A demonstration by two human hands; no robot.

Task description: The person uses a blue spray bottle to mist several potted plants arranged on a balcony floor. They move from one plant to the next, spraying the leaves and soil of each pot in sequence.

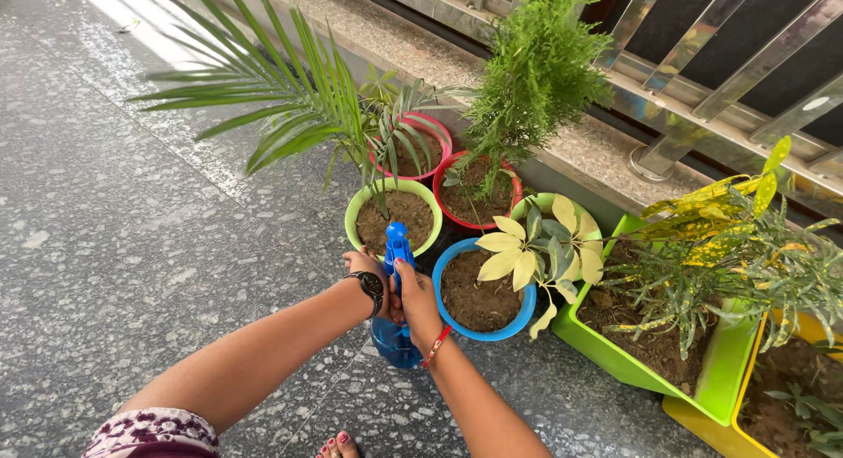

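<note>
1. Speckled grey stone floor (114,247), polished and flat.
2. Left hand (367,274), wearing a dark wristwatch (372,284), fingers wrapped round a blue plastic spray bottle (395,335).
3. Right hand (414,293), with a red thread bracelet (435,346), fingers closed on the same bottle, held above the floor before the pots.
4. Round lime-green pot (358,205) with feathery palm fronds.
5. Round blue pot (509,328) of crumbly soil.
6. Rectangular green planter (615,357).

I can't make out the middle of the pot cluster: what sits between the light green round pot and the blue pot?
Head view: the blue spray bottle, held in both hands, left hand and right hand.
</note>
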